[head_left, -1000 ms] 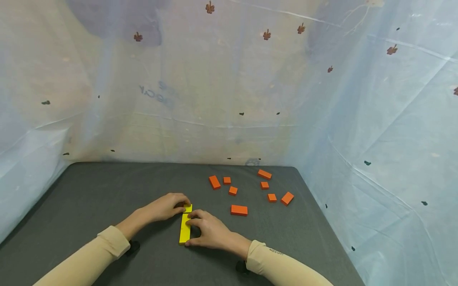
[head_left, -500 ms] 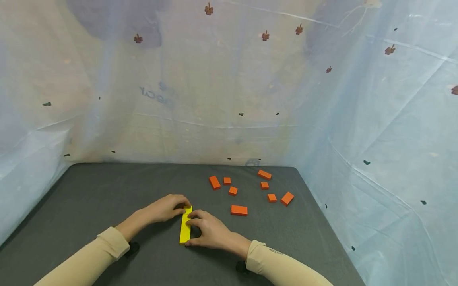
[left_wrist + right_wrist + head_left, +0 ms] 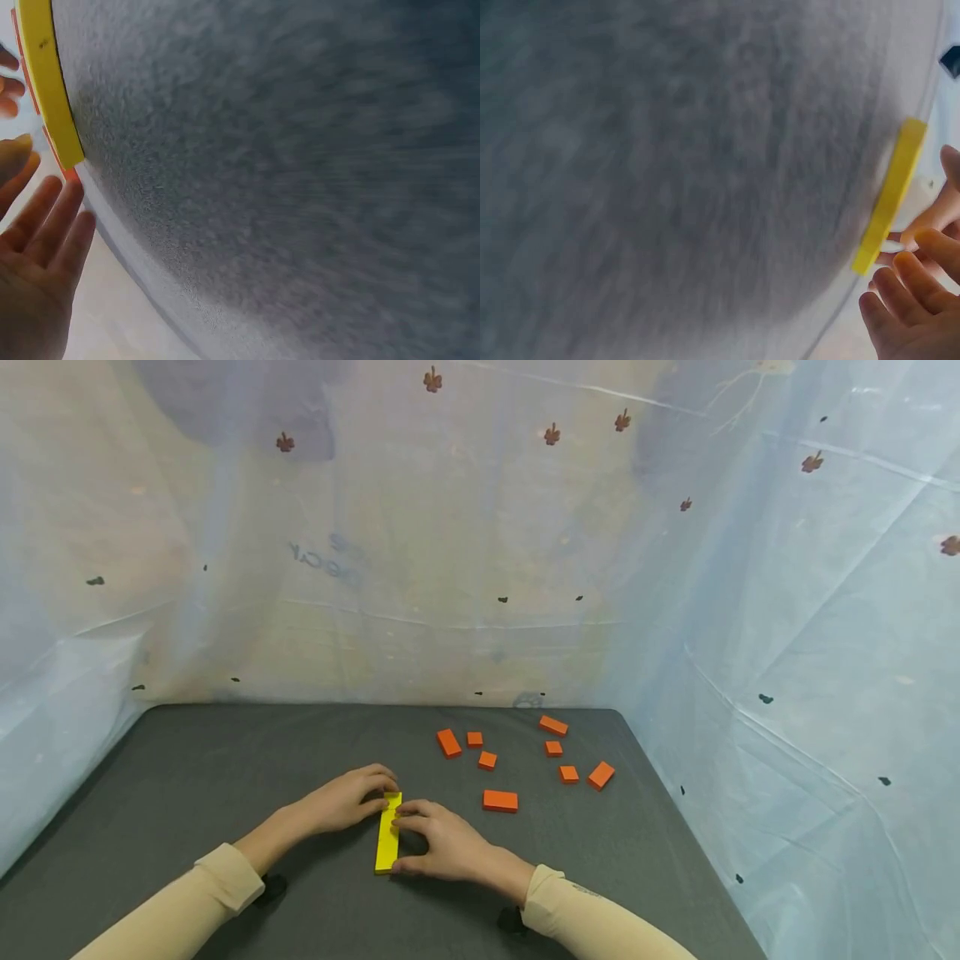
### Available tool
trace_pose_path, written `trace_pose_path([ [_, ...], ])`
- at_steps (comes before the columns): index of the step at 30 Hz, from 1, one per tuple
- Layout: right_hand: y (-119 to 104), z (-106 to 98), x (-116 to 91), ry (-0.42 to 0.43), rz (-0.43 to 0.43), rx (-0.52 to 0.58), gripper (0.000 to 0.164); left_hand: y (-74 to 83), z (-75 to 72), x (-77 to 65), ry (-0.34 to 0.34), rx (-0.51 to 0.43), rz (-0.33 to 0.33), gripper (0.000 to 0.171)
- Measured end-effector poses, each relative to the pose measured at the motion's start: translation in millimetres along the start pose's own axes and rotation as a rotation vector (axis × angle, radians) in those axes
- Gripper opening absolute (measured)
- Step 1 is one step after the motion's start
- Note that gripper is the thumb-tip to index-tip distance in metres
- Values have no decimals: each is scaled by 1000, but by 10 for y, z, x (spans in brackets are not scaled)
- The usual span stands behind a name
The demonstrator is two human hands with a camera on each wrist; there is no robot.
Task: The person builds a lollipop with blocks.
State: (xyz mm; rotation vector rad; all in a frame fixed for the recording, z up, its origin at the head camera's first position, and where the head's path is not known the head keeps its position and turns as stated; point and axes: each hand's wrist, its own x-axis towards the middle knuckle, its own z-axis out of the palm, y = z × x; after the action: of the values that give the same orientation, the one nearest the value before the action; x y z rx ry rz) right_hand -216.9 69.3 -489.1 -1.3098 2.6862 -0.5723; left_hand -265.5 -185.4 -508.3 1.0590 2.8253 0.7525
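Note:
On the dark table, a long yellow block (image 3: 387, 843) and a small yellow block (image 3: 392, 798) lie end to end in one straight strip. My left hand (image 3: 345, 797) pinches the small block at the far end, thumb on its left side and fingertips over the far edge. My right hand (image 3: 450, 845) is spread along the right side of the long block, fingertips right at its edge and thumb by its near corner. In the right wrist view the strip's yellow side (image 3: 889, 202) shows, with loosely extended right fingers (image 3: 900, 296) beside it.
Several orange blocks lie scattered at the back right, both short ones (image 3: 487, 761) and longer ones (image 3: 500, 801). The grey table (image 3: 225, 760) ends at a translucent plastic sheet (image 3: 420, 643) behind and on the right.
The small yellow block has slid toward me against the long one, closing the gap between them. My right thumb and fingertips have eased slightly to the right.

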Motion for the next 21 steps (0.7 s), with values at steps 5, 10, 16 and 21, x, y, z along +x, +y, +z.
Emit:
trace_pose_path([
  [5, 119, -146, -134, 69, 45, 85, 55, 106, 0, -113, 18, 95, -6, 36],
  [10, 314, -308, -317, 155, 132, 134, 52, 232, -6, -282, 2, 172, 48, 57],
  [16, 689, -429, -540, 242, 184, 111, 48, 322, 25, -440, -100, 233, 56, 78],
  [21, 926, -501, -680, 226, 237, 74, 47, 359, 40, -483, -130, 247, 87, 85],
])
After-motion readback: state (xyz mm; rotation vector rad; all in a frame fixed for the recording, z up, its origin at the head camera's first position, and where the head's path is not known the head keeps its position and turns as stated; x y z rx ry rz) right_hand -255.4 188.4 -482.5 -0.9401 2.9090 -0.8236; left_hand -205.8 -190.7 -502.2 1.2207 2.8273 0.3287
